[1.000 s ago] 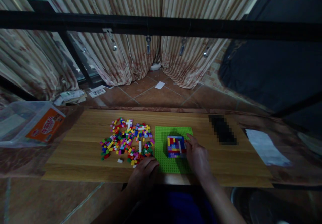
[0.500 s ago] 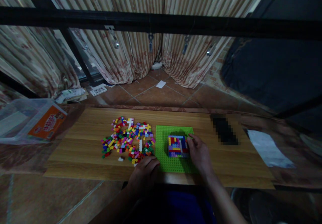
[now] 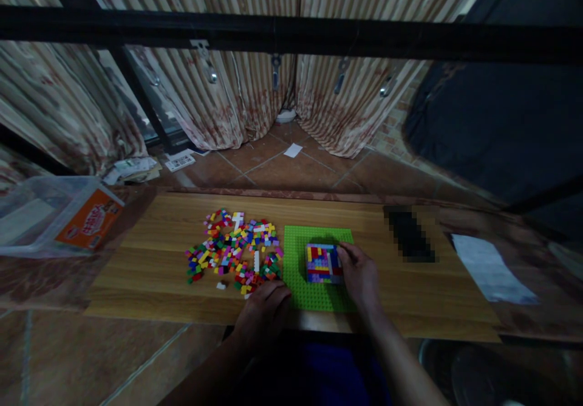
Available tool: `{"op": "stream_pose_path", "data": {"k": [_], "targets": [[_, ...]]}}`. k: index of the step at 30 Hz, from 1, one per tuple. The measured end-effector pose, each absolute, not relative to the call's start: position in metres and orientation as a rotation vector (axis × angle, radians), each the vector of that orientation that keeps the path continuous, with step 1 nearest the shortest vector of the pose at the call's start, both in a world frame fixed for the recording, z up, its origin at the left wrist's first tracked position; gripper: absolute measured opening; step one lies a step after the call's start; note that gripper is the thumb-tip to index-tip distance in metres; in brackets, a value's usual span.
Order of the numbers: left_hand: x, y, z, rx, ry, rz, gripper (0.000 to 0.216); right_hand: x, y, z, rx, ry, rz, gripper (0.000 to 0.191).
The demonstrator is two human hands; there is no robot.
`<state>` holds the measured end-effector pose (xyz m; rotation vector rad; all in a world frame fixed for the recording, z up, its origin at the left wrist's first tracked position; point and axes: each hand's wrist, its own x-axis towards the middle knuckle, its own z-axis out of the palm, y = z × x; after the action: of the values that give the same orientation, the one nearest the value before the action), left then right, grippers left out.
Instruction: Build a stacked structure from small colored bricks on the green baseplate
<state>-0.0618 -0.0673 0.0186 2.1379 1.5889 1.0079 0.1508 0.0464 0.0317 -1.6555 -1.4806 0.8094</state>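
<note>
A squarish block of multicoloured toy bricks [image 3: 322, 264] stands on a green studded baseplate [image 3: 296, 290]. My right hand [image 3: 362, 278] is at its right side, fingers bent and closed against the upper right edge. Any small brick under those fingertips is hidden. My left hand [image 3: 263, 310] rests palm down at the table's front, by the baseplate's lower left corner, fingers loosely stretched and no brick visible in them. Just beyond it spreads a pile of loose toy bricks [image 3: 228, 242] in many colours.
The wooden table [image 3: 150, 284] carries a pixelated dark object [image 3: 410, 236] at right. A clear plastic box [image 3: 59, 217] with an orange label stands at left. A white sheet [image 3: 494, 269] lies off the table's right end. Beyond are a dark rail [image 3: 310, 34] and striped curtains [image 3: 246, 102].
The whole view has shifted slightly. Both hands stay in nearly the same places against the baseplate and brick block, with no clear change in grip.
</note>
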Motion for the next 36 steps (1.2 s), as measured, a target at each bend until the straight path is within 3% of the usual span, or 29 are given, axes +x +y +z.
{"op": "stream_pose_path", "data": {"k": [13,21,28,36], "targets": [[-0.063,-0.071,0.014,2.227,1.564,1.086,0.015,0.154,0.028,0.034,-1.486,-1.325,0.77,0.045],[-0.062,-0.079,0.015,2.405,1.464,0.938,0.015,0.123,-0.004,0.051,-1.25,-1.787,0.52,0.021],[-0.06,-0.076,0.014,2.422,1.502,0.837,0.011,0.088,0.002,0.057,-1.18,-2.236,0.414,0.024],[-0.057,-0.074,0.009,2.374,1.533,0.989,0.013,0.053,0.024,0.065,-1.301,-2.57,0.351,0.026]]}}
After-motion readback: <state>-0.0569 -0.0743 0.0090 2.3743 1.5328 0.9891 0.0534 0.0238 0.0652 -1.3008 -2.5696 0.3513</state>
